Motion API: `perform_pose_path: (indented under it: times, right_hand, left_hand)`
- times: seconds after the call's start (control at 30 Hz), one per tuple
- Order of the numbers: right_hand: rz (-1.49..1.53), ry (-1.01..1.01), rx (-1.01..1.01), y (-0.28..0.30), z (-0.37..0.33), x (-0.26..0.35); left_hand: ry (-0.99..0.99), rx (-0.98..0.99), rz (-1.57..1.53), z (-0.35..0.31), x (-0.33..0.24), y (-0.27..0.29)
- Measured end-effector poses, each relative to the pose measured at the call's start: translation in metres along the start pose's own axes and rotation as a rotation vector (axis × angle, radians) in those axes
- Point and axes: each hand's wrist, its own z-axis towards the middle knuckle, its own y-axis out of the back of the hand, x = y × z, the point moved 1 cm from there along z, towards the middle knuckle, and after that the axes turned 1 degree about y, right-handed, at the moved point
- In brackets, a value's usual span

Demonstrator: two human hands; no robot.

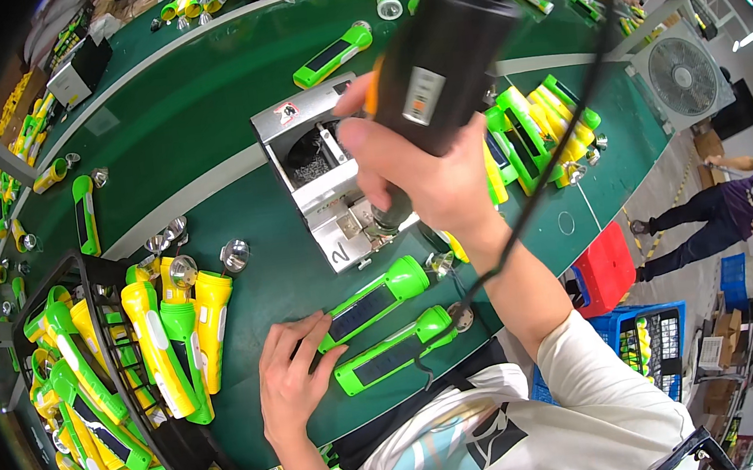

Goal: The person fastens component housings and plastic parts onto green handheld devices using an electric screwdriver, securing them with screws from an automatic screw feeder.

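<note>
My right hand (425,169) is wrapped round a black electric screwdriver (458,49), held with its lower end down at the front of a silver screw feeder (330,231). Small screws lie in the feeder's round hopper. My left hand (292,375) has its thumb and fingers about the near-left end of a green flashlight (370,302) with a dark solar panel, lying on the green table. Just below it lies a second green flashlight (399,348), apart from my fingers. Reflector heads sit loose at the right ends of both flashlights.
At the left, a black crate (121,357) is full of yellow and green flashlights. Several more flashlights (528,134) are heaped right of the feeder. The screwdriver's cable (568,120) loops down past my right forearm. A standing person (744,202) and a fan (683,75) are at the right.
</note>
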Motion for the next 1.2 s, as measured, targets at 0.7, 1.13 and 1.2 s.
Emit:
perform_pose_path:
  times: [0.7,1.13,1.2]
  right_hand:
    - [0.067,-0.1,0.036,0.003,0.008,-0.008]
    - [-0.094,0.363,0.114,0.024,-0.047,-0.032]
    - [-0.153,0.255,0.065,0.017,-0.04,-0.028]
  left_hand:
    - [-0.01,-0.009,-0.003,0.0,0.002,-0.003]
    - [-0.018,0.003,-0.006,-0.004,0.002,0.003]
    - [-0.014,-0.003,-0.003,-0.002,0.003,0.002]
